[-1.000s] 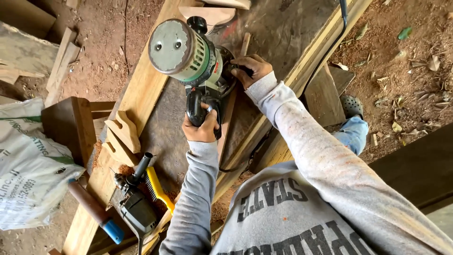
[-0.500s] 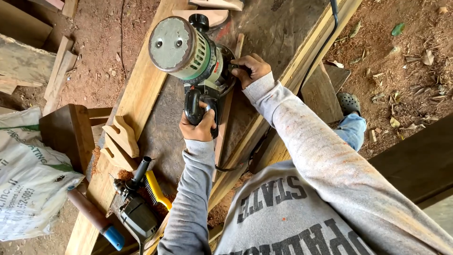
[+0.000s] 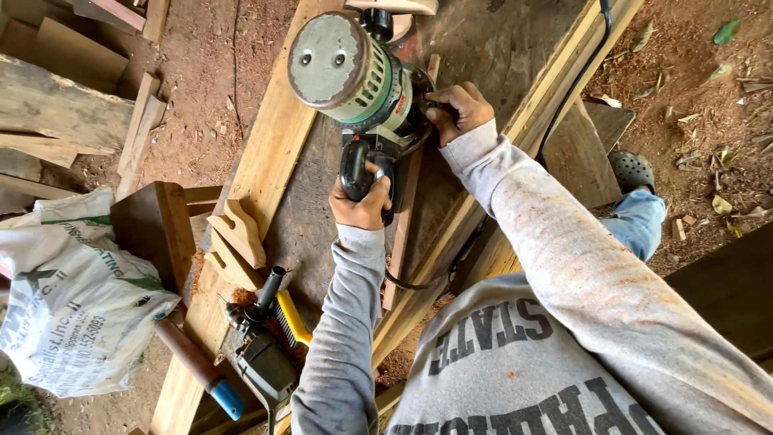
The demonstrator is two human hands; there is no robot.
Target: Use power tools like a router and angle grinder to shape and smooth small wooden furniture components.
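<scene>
carved blocks (image 3: 233,242) and grinder (image 3: 266,362) crowd bench's left side.

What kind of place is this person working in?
Probably an open-air woodworking spot. A green power router is gripped by both hands over a rough plank bench, cut wooden pieces lie beside it, and offcut boards sit on bare red dirt.

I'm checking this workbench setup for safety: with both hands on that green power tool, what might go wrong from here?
1. The black power cord loops beside the narrow wood strip under the green power tool; it might snag.
2. The left hand and right hand are bare and close to the tool body, so a kick or slip could hurt them.
3. Loose carved wood pieces and a second power tool crowd the bench and might get knocked off.
</scene>
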